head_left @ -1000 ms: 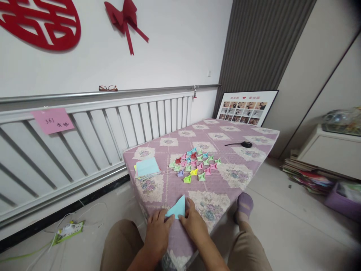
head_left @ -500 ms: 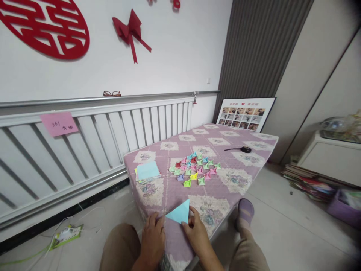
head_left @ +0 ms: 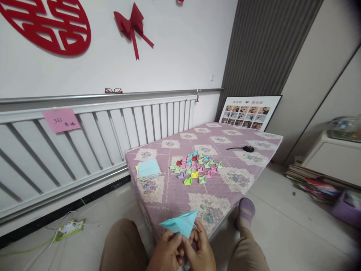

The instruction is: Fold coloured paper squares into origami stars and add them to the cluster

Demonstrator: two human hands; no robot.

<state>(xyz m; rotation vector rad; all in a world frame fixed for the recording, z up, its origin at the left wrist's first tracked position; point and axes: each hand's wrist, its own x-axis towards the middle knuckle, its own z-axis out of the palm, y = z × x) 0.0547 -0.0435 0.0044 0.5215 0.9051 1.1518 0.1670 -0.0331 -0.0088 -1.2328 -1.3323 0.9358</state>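
Note:
Low in the view, a light blue sheet of paper [head_left: 182,223], folded into a triangle, is held up off the cloth near the table's front corner. My left hand [head_left: 167,250] pinches its lower edge, thumb on top. My right hand [head_left: 199,246] grips the lower right part, its fingers closed around the edge. Both hands are close together, and the paper's bottom is partly hidden by the fingers. Beyond them, several small folded paper pieces [head_left: 194,174] in green, pink, blue, red, yellow and purple stand in rows. To their left lies a stack of square paper [head_left: 149,168], light blue on top.
A purple floral cloth [head_left: 175,195] covers the table. Toward its right side lies a black round object with a strap [head_left: 248,149]. A white radiator [head_left: 98,135] runs along the left wall. On the floor at left is a power strip [head_left: 69,229] with cables.
The blue paper has been lifted off the table and brought nearer to me. My left hand has moved right to take hold of it beside my right hand. The view has shifted slightly.

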